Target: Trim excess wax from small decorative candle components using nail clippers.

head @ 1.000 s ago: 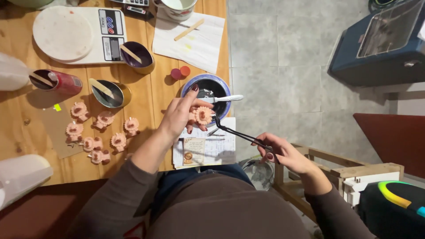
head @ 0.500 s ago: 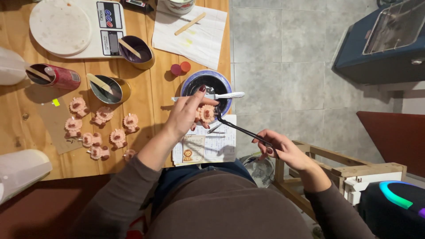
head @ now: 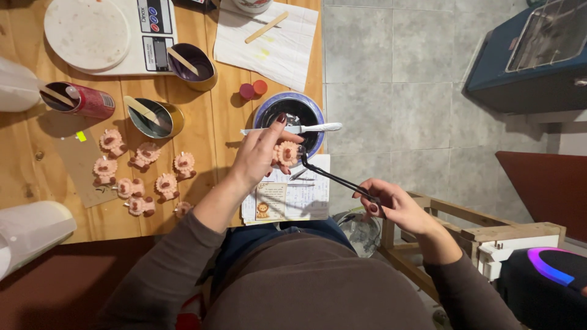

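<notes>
Pink figure [head: 286, 153] pinched in left hand [head: 260, 153], just near the dark bowl [head: 269, 113] (knife [head: 293, 129] lying across it) at the table's right edge [head: 321, 91]. Right hand [head: 391, 205] grips black tweezers [head: 333, 177], tips touching it, over open floor [head: 391, 91].

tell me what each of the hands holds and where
Left hand pinches a small pink figurine by its sides; right hand grips long black tweezers at their rear end.

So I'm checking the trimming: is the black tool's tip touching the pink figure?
Touching: head view shows the black tool tip meeting the pink figure held by the left hand.
</notes>
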